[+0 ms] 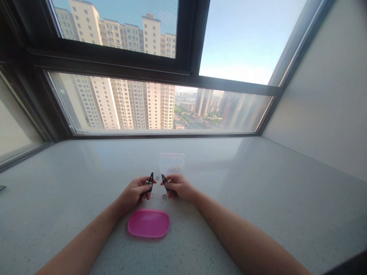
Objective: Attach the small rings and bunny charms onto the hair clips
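Note:
My left hand point(140, 190) pinches a black snap hair clip point(150, 181), its narrow tip pointing up. A second black snap hair clip point(164, 181) is held by my right hand point(179, 186), tilted with its tip up and to the left. The two clips are apart, with a small gap between the hands. Around that gap lie small rings that look like hair ties: a dark ring point(157, 178) behind, another dark ring point(164, 196) in front, and pale ones near it. A pink oval tray point(148, 224) sits on the counter just in front of my left hand.
Behind my hands lies a clear zip bag point(172, 163) with some small items in it. The speckled pale counter point(229, 168) runs back to a dark-framed window point(166, 135). A white wall point(321, 99) stands on the right. A small dark object point(2, 188) lies at the far left edge.

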Demonstrator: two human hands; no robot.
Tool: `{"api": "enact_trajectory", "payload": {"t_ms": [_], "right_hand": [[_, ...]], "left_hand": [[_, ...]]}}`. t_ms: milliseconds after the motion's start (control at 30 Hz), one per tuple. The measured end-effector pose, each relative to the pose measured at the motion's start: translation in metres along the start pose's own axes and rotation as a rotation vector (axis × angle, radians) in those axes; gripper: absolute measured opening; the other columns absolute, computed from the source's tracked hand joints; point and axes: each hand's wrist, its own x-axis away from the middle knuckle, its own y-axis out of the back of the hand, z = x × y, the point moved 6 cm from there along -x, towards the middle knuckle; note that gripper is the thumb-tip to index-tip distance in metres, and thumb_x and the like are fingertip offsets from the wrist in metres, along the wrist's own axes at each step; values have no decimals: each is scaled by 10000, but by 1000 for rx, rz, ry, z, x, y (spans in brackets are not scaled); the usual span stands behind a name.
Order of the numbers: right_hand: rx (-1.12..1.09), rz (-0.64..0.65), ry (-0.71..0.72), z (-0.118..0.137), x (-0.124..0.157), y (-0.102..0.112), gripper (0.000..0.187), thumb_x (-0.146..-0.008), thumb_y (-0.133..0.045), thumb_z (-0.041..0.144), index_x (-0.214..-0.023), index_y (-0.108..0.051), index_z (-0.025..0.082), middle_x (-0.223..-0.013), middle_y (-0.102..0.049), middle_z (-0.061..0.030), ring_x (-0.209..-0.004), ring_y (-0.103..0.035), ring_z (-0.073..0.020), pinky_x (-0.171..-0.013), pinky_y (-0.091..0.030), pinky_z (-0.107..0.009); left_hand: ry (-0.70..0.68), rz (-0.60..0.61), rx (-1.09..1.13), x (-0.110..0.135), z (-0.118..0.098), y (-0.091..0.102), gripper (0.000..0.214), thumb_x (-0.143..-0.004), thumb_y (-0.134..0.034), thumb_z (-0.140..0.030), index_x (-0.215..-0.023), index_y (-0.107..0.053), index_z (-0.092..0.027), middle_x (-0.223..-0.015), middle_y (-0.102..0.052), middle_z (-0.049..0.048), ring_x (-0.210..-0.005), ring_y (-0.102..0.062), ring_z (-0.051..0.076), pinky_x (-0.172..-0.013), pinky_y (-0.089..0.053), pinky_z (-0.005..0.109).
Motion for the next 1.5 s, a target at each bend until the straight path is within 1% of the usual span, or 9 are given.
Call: {"api": "enact_trajectory", "payload": {"t_ms": [333,567,833,1000,1167,1333,1500], "right_hand": [[0,-10,-13,0,0,0,286,-738,-543,314,-941,-588,118,-450,-540,29,-336,-444,-71,-363,-330,-176],[11,-11,-14,2,1,-1,278,-747,-526,293,-948,-593,113,-447,-536,27,-339,-439,-72,-360,-316,-176],[28,-18,-4,1,0,0,294,-759,-527,329,-958,-573,119,-475,-548,26,-347,-446,-70,-368,-331,-175],[38,-12,23,0,-1,0,348,-773,-517,384,-1016,-548,137,-524,-578,15,-369,-469,-68,-365,-336,-163],[55,0,35,3,0,-2,391,-785,-499,397,-1086,-524,150,-532,-586,13,-372,-475,-69,-361,-329,-156],[63,9,38,9,3,-3,402,-753,-547,354,-1106,-510,165,-573,-597,11,-384,-480,-64,-364,-330,-149],[31,1,20,6,2,-1,395,-747,-550,339,-1096,-520,157,-562,-594,11,-384,-481,-68,-375,-343,-161]], "left_hand": [[9,-10,-8,2,-3,-1,355,-728,-535,-285,-1032,-563,-104,-464,-552,-16,-338,-376,61,-361,-232,171],[2,0,-5,1,0,0,361,-738,-523,-275,-1051,-552,-98,-470,-553,-14,-338,-366,56,-359,-227,168],[0,-6,-9,0,-1,0,357,-738,-527,-288,-1039,-550,-97,-471,-552,-15,-337,-367,57,-360,-232,170],[-26,-9,-23,0,-4,-1,366,-746,-525,-320,-1039,-540,-101,-491,-553,-17,-346,-373,61,-363,-237,175],[-34,0,-30,1,-6,-3,389,-746,-529,-351,-1053,-527,-112,-517,-562,-18,-353,-385,65,-369,-249,180],[-37,5,-24,1,-7,-3,389,-744,-525,-335,-1063,-518,-112,-520,-565,-18,-368,-404,73,-382,-276,184],[-22,10,-1,1,-5,-3,379,-730,-532,-293,-1063,-511,-113,-523,-573,-16,-375,-412,76,-387,-275,183]]}}
